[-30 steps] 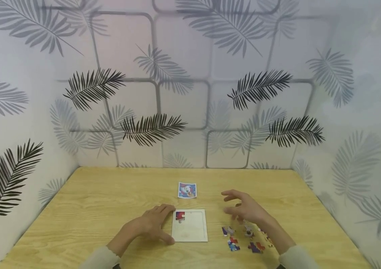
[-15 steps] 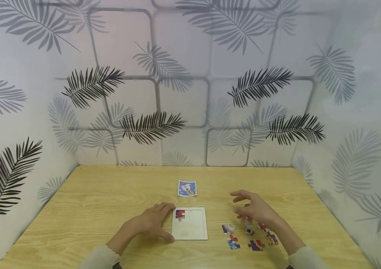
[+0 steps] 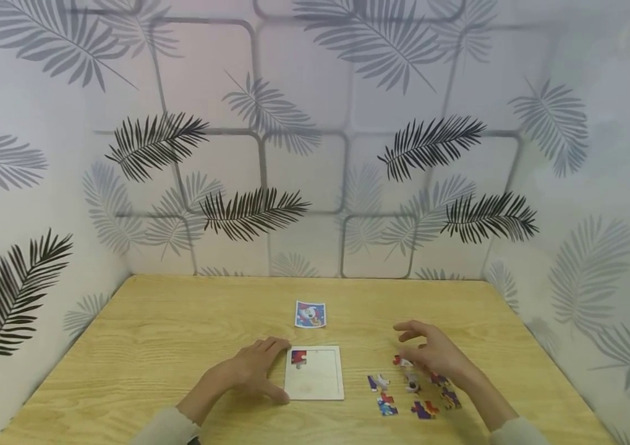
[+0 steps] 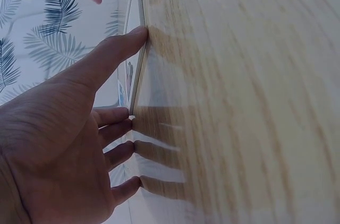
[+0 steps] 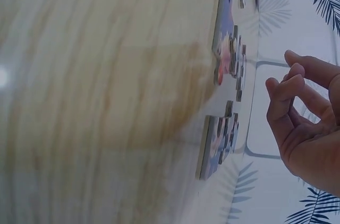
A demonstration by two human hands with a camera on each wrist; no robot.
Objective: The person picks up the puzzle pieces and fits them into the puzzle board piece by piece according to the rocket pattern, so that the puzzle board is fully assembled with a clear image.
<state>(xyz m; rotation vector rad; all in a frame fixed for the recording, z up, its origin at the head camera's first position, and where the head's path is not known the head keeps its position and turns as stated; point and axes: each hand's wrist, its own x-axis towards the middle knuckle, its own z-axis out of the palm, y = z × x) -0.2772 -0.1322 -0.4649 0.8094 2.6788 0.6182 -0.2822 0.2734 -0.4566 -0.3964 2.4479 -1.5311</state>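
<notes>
My left hand (image 3: 250, 371) rests on the table against the left side of a white square puzzle board (image 3: 315, 380). Its thumb touches the near left corner and its fingertips reach the far left corner; the left wrist view shows the thumb (image 4: 119, 49) along the board's edge. Joined red and grey puzzle pieces (image 3: 298, 356) sit in the board's far left corner. My right hand (image 3: 431, 355) hovers over loose puzzle pieces, fingers loosely bent and nothing between them. Below it lie a red-and-white piece (image 3: 402, 361) and a grey piece (image 3: 412, 384). The right wrist view shows the hand (image 5: 305, 112) raised off the table.
More loose pieces lie right of the board: a purple-white piece (image 3: 378, 382), a blue-red piece (image 3: 387, 405), a purple-orange piece (image 3: 425, 409) and a dark purple piece (image 3: 451, 398). A small picture card (image 3: 310, 314) lies beyond the board. A leaf-patterned wall (image 3: 303, 167) stands behind the table.
My right hand has moved to the right above the loose pieces, uncovering the red-and-white piece and more of those on the right. The left hand and the board have stayed in place.
</notes>
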